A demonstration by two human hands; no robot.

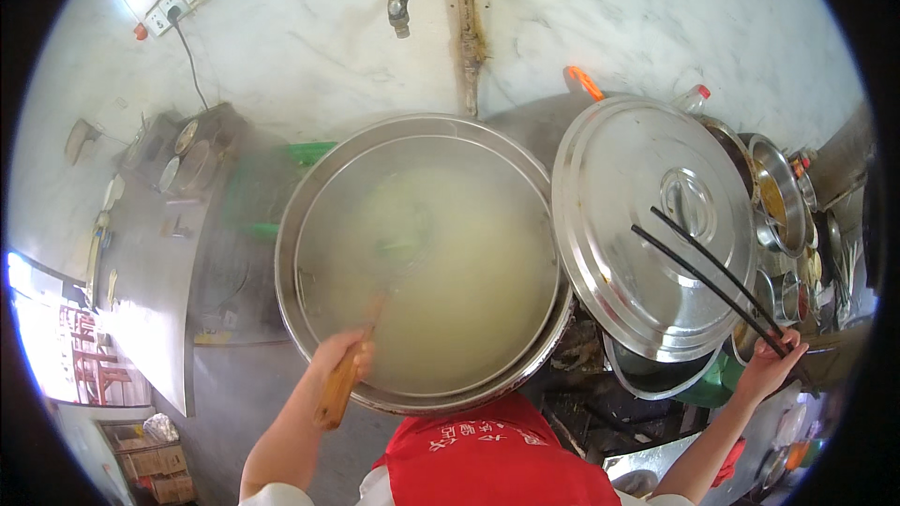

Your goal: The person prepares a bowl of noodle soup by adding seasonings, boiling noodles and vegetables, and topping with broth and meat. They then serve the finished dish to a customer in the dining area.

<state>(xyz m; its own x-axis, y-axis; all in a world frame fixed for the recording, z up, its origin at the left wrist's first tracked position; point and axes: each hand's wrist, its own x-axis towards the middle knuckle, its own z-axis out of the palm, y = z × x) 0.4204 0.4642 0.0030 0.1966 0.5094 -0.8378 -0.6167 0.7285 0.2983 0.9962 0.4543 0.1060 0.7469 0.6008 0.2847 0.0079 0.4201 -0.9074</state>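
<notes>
A large round metal pot (457, 323) full of cloudy, steaming liquid stands in front of me. My left hand (344, 358) grips the wooden handle (336, 393) of a utensil whose far end reaches into the pot; steam blurs that end, and something green (397, 246) shows there. Out to the right, my right hand (770, 365) holds a pair of long black chopsticks (710, 281), their tips apart over a round metal lid (633, 176). The lid leans beside the pot's right rim, above another metal vessel (661, 372).
A metal tap (401, 0) and a rusty pipe (467, 35) are on the wall behind the pot. Metal bowls (777, 190) crowd the right side. On the left are a green plastic basket (309, 152), a counter (151, 281) and cardboard boxes (155, 464).
</notes>
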